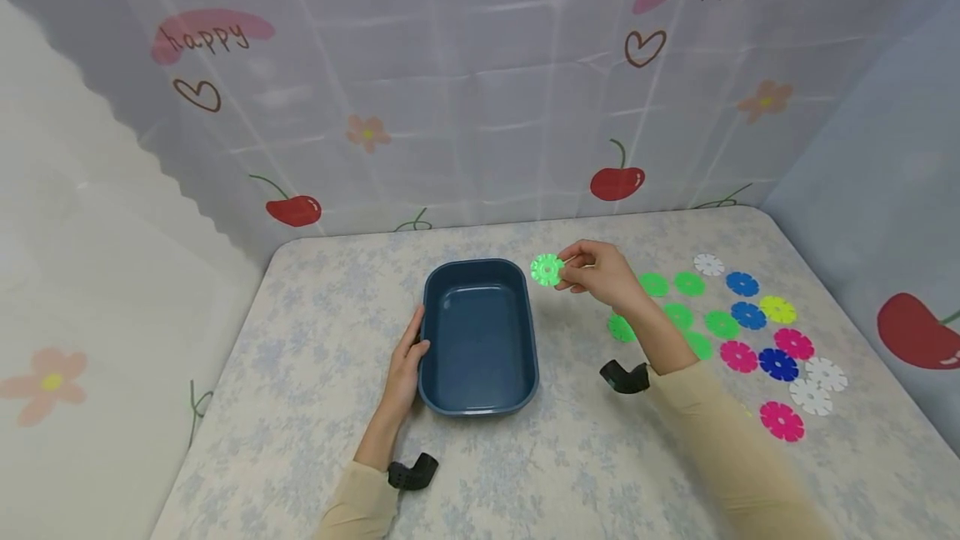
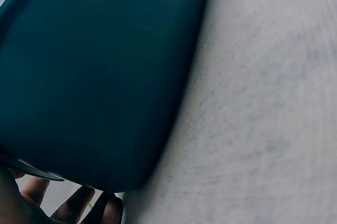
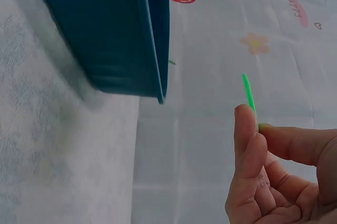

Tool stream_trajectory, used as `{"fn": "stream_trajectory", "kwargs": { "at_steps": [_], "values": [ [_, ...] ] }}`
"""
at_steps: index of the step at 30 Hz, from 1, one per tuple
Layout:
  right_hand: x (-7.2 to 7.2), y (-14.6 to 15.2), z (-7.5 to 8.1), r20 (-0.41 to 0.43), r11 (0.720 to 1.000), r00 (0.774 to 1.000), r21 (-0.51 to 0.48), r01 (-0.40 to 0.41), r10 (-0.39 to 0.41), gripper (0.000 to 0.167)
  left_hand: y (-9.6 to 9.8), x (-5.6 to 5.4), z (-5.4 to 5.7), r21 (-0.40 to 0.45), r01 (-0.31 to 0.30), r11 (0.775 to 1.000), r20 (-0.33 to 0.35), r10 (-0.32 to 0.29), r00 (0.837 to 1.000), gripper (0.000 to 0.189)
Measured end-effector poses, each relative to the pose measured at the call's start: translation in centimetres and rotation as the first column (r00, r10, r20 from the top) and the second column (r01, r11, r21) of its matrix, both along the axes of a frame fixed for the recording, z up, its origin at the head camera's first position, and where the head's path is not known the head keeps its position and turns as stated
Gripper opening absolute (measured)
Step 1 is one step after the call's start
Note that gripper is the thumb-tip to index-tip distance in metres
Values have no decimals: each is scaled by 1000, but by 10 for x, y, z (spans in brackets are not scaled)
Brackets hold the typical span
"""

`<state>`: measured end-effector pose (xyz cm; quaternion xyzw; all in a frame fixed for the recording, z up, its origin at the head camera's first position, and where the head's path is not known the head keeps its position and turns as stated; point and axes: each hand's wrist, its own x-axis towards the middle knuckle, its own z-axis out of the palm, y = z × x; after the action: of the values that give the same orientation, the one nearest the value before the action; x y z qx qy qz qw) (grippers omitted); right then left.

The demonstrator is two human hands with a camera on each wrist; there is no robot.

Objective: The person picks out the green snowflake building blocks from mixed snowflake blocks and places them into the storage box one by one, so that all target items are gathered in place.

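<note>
My right hand pinches a green notched plastic disc between thumb and fingers, just past the right rim of a dark blue rectangular basin. Seen edge-on in the right wrist view, the disc stands upright above the fingertips, apart from the basin wall. My left hand holds the basin's left side, its thumb at the rim and its fingers along the outer wall. The basin's outer wall fills much of the left wrist view, with the left fingers under its rim.
Flat notched discs lie spread on the right of the table: several green ones, blue, pink, white and a yellow one. A patterned cloth covers the table. A printed curtain hangs behind.
</note>
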<state>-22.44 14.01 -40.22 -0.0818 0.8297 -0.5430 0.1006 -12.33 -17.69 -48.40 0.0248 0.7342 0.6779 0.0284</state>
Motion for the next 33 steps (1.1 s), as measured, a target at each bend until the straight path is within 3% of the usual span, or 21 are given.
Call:
{"fn": "stream_trajectory", "kwargs": {
  "at_steps": [17, 29, 33],
  "values": [
    [-31, -84, -21, 141, 981, 970, -32, -193, 196, 26, 2, 0, 0, 0, -9, 1000, -1, 9, 1000, 56],
    [-36, -118, -41, 139, 970, 962, 28, -240, 234, 21, 0, -1, 1, 0, -8, 1000, -14, 8, 1000, 55],
    [-37, -123, -52, 180, 968, 953, 14, -249, 243, 22, 1, -1, -1, 8, -2, 1000, -20, 2, 1000, 55]
  ]
}}
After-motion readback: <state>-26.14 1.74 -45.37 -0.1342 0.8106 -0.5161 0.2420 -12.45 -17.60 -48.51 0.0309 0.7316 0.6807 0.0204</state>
